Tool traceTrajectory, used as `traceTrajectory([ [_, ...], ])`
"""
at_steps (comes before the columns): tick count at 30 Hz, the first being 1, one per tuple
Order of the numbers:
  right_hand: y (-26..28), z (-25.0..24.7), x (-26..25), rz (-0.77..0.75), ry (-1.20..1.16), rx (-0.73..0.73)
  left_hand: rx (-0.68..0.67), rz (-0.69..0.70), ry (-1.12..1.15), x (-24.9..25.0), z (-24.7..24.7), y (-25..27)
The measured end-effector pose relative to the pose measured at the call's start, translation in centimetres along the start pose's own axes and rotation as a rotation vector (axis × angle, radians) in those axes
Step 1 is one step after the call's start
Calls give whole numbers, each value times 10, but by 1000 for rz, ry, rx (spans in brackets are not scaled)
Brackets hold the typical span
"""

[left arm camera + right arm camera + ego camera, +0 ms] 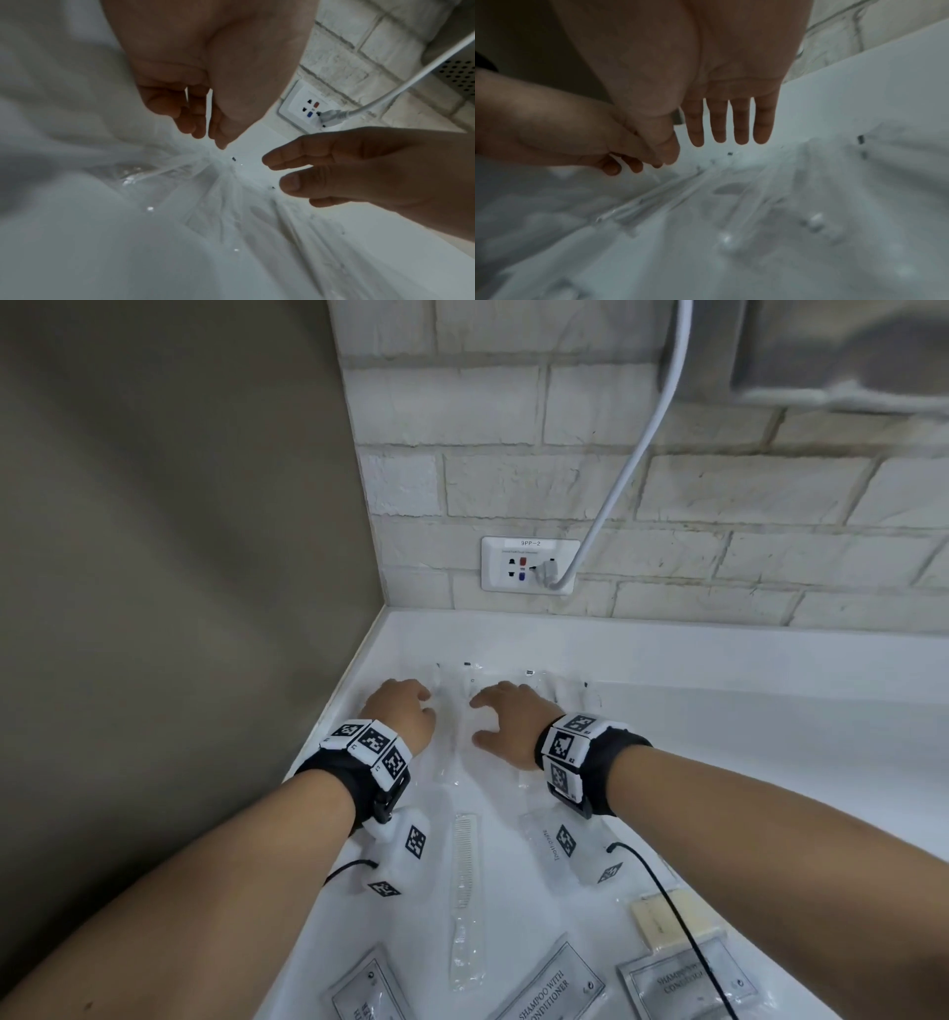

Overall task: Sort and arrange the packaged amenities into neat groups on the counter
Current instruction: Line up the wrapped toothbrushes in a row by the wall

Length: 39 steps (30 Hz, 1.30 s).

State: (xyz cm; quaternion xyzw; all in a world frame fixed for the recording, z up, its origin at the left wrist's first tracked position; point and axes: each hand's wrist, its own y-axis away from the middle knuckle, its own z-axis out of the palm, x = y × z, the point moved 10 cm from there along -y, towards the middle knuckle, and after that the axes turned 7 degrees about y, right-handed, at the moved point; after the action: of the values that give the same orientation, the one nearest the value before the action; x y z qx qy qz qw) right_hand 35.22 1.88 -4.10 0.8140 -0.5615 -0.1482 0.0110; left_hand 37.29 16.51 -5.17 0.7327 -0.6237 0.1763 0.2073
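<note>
Several long clear plastic packets (454,711) lie side by side at the back of the white counter (719,711). My left hand (426,706) hangs over their left end with loosely curled fingers (221,140) whose tips touch the plastic (205,182); nothing shows pinched between them. My right hand (493,711) is spread flat just right of it, its straight fingers (741,130) over the packets (757,182). Nearer me lie a packaged comb (464,865), a toothpaste packet (547,850), a soap bar (662,914) and shampoo sachets (544,988).
The counter ends at a grey side wall (179,557) on the left and a brick back wall (667,505). A wall socket (529,564) with a white cable (631,464) plugged in sits just above the counter's raised back edge.
</note>
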Motion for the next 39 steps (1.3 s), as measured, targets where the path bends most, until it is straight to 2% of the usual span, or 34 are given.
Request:
traceTrajectory([
  [2,7,-11,21,69,29,21,-5,108,21,21,3,5],
  [5,20,-16,55,169,132,-22,-79,260,15,54,24,18],
  [9,36,-3,78,172,269,-129,-202,376,-110,87,61,37],
  [13,41,19,87,153,289,-210,-359,397,-391,89,90,50],
  [19,36,27,76,94,277,-179,-331,373,-493,78,82,46],
  [32,24,23,57,78,220,-122,-307,317,-490,63,72,41],
  [39,28,26,62,99,242,-185,-286,295,-448,64,70,40],
])
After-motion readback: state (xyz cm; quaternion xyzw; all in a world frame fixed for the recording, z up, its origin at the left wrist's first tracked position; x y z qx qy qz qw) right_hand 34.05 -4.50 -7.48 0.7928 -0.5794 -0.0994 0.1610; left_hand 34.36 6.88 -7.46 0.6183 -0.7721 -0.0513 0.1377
